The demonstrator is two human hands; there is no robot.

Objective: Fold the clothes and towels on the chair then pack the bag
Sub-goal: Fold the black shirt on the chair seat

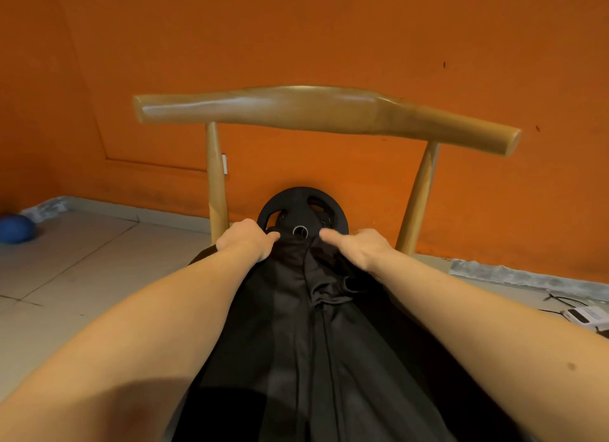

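Observation:
A black garment point(296, 326) lies spread lengthwise over the seat of a wooden chair point(313, 107), running from the backrest toward me. My left hand point(245, 240) grips the garment's far left edge with curled fingers. My right hand point(359, 247) holds the far right edge, its thumb pointing left over the cloth. Both hands sit side by side at the far end of the cloth, a small gap between them. The seat itself is hidden under the fabric. No bag is in view.
A black weight plate point(301, 207) leans against the orange wall behind the chair. A blue ball point(14, 227) lies on the tiled floor at far left. A white device with cables point(583, 316) sits on the floor at right.

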